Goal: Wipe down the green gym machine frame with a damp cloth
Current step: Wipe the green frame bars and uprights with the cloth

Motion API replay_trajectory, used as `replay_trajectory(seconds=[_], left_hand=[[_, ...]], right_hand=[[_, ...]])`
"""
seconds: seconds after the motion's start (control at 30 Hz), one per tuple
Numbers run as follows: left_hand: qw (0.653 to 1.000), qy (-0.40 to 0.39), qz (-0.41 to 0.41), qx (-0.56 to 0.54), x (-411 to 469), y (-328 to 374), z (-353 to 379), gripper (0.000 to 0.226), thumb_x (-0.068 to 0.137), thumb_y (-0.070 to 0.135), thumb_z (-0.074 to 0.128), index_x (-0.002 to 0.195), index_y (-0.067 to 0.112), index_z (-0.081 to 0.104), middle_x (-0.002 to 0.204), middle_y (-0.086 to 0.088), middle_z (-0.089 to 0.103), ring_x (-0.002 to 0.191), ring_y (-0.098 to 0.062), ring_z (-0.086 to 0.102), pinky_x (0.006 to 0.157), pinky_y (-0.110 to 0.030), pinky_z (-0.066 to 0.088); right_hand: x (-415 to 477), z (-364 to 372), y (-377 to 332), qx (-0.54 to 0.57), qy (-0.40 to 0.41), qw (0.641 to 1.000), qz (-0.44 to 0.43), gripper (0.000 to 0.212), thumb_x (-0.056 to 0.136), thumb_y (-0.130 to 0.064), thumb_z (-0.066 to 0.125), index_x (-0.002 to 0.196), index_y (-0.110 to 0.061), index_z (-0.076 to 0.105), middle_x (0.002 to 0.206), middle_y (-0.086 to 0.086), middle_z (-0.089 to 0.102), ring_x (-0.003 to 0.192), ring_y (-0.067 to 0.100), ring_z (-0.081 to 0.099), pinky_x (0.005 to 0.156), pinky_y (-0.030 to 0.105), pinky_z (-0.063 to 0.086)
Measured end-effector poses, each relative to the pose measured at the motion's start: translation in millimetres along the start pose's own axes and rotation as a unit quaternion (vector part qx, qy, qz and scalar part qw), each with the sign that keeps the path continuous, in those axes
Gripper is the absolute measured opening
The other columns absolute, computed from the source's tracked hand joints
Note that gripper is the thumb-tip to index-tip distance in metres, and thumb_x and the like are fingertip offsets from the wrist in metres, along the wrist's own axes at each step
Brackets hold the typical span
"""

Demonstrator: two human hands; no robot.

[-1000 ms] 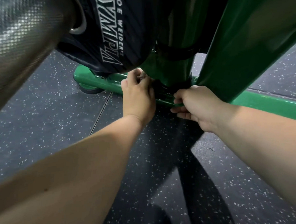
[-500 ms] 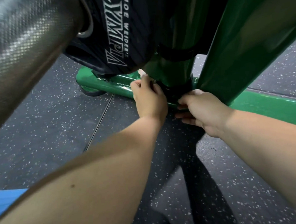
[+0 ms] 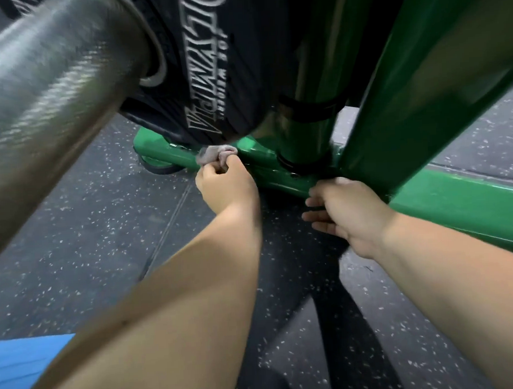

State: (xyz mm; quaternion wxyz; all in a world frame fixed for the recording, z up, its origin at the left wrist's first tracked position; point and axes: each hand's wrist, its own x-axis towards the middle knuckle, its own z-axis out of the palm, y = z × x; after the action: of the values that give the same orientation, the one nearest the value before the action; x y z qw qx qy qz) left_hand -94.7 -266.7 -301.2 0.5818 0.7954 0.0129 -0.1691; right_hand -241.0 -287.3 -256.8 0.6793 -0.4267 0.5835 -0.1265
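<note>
- Left hand (image 3: 226, 187) pinches small grey crumpled cloth (image 3: 216, 155) on green metal frame base (image 3: 457, 201).
- Right hand (image 3: 345, 213), fingers loose, touches this base.
- Black weight plate (image 3: 212, 62) just above may knock the knuckles.

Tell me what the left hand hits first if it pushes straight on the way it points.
Probably the green base bar: the left hand pinches the cloth right at it. The black weight plate hangs just above; depth is unclear.

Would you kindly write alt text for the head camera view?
A left hand pinches a grey cloth against the green frame base, under a black weight plate; the right hand lies open by the base.
</note>
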Motion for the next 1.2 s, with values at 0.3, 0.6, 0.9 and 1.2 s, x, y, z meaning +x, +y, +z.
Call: replay_trajectory(seconds=[0.3,0.6,0.9,1.2], left_hand=[[0.998,0.055,0.034,0.001,56,1,-16,0.014,0.076,0.021,0.055,0.081,0.015,0.067,0.103,-0.015,0.069,0.086,-0.029,0.068,0.077,-0.039,0.057],[0.989,0.020,-0.082,-0.118,7,-6,-2,0.033,0.088,0.016,0.052,0.115,0.023,0.069,0.098,0.001,0.069,0.082,-0.015,0.057,0.087,-0.033,0.053],[0.996,-0.042,-0.074,0.001,-22,0,-16,0.034,0.089,0.046,0.062,0.063,0.024,0.064,0.066,0.004,0.065,0.074,-0.019,0.065,0.069,-0.029,0.053],[0.991,-0.017,-0.104,-0.083,5,3,-9,0.017,0.084,0.037,0.056,0.076,0.022,0.057,0.099,-0.013,0.072,0.087,-0.030,0.065,0.082,-0.042,0.054]], right_hand=[[-2,-22,2,0.069,0.041,0.996,0.031,0.011,0.099,-0.016,0.050,0.089,-0.020,0.053,0.099,0.006,0.059,0.066,0.015,0.061,0.071,0.028,0.052],[-2,-20,15,0.053,0.045,0.997,0.018,0.010,0.099,-0.016,0.051,0.092,-0.023,0.051,0.093,0.005,0.060,0.063,0.017,0.061,0.066,0.029,0.050],[0,-17,25,0.057,0.075,0.995,0.029,0.009,0.099,-0.015,0.049,0.097,-0.022,0.055,0.096,0.007,0.064,0.065,0.017,0.063,0.058,0.026,0.048],[-2,-6,25,0.013,0.027,1.000,0.009,0.011,0.100,-0.017,0.049,0.095,-0.024,0.055,0.097,0.006,0.064,0.069,0.016,0.063,0.064,0.027,0.050]])
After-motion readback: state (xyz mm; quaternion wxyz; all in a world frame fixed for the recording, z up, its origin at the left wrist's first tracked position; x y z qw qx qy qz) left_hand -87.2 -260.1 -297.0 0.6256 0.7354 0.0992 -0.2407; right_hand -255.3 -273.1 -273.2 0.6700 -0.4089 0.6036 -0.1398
